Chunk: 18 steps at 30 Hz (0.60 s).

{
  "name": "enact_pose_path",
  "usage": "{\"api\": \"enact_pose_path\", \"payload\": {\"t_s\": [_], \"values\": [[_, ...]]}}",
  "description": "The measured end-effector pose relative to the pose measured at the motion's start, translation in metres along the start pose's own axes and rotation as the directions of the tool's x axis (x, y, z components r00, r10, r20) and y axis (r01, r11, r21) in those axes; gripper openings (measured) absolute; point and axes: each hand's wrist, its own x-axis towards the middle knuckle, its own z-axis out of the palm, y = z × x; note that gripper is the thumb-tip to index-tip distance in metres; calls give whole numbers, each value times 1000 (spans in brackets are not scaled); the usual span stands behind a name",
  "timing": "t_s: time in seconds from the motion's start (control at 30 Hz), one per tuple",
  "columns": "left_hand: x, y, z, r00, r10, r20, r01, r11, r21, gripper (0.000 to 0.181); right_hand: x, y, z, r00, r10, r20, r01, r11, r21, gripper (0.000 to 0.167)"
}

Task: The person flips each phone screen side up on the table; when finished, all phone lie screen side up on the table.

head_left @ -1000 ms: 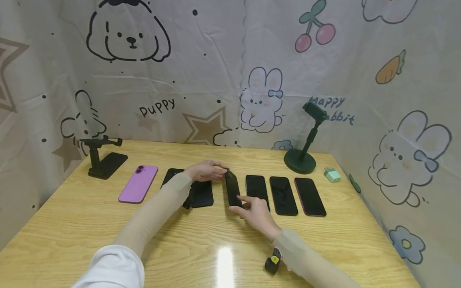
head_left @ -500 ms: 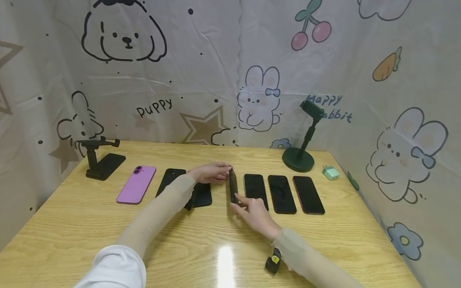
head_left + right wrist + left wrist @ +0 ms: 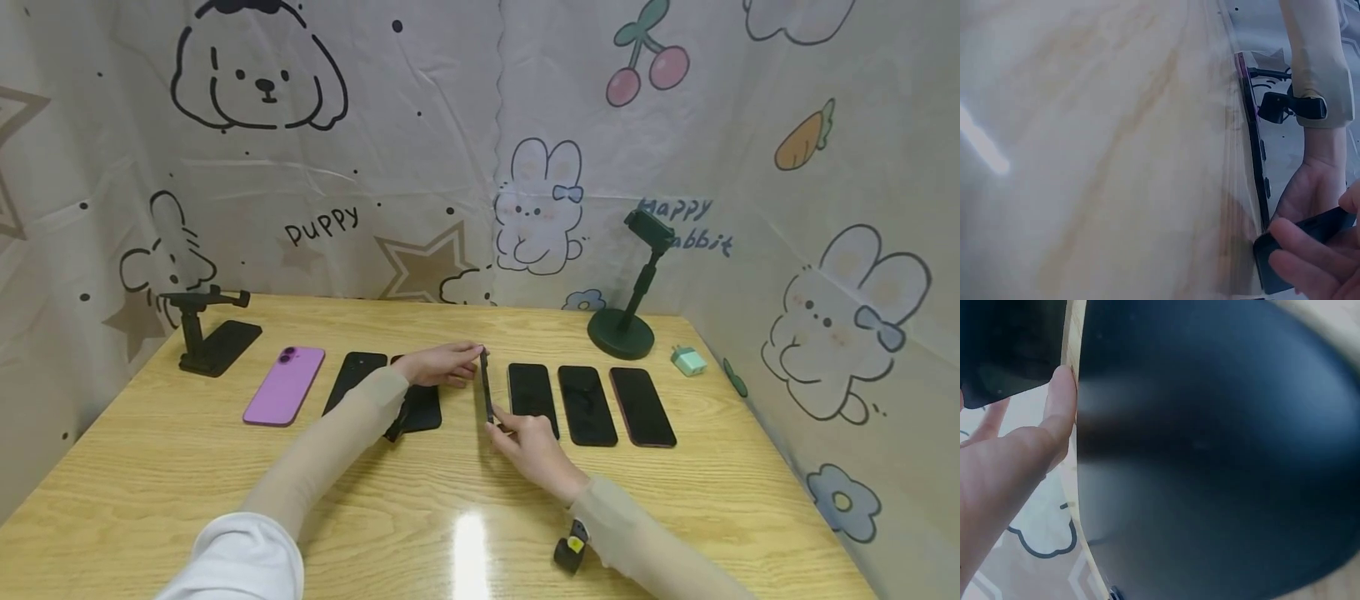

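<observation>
Both hands hold a black smartphone (image 3: 486, 385) on edge, so the head view shows little more than its thin side. My left hand (image 3: 442, 365) pinches its far end; my right hand (image 3: 536, 450) grips the near end between thumb and fingers. In the left wrist view, the held phone (image 3: 1010, 350) shows a dark face beside the left hand (image 3: 1016, 456). A large dark phone surface fills most of that view. From the right wrist, right-hand fingers (image 3: 1313, 256) lie across the held phone (image 3: 1272, 272), with the left hand (image 3: 1313, 184) beyond.
Right of the held phone lie three dark phones (image 3: 532, 400) in a row. Two black phones (image 3: 356, 375) lie partly under the left arm, beside a pink phone (image 3: 285, 386). Phone stands rise at the left (image 3: 197, 333) and back right (image 3: 622, 333), near a mint charger (image 3: 687, 360).
The held phone has turned from showing its broad dark face to nearly edge-on. My left hand has shifted slightly right with it. The head view has shifted a little.
</observation>
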Motion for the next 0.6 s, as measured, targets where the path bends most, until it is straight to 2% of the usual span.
{"api": "enact_pose_path", "payload": {"t_s": [0.27,0.5,0.6], "values": [[-3,0,-2,1000,10,-6,-10,998,-54,60,-5,5,1,999,-26,-32,28,998,56,44],[-3,-3,-7,999,29,-17,-28,1000,13,57,-8,7,1,998,-36,-53,41,994,100,42],[-2,-6,-9,999,44,-32,-43,999,30,51,-8,10,0,999,-13,-32,18,984,178,40]]}}
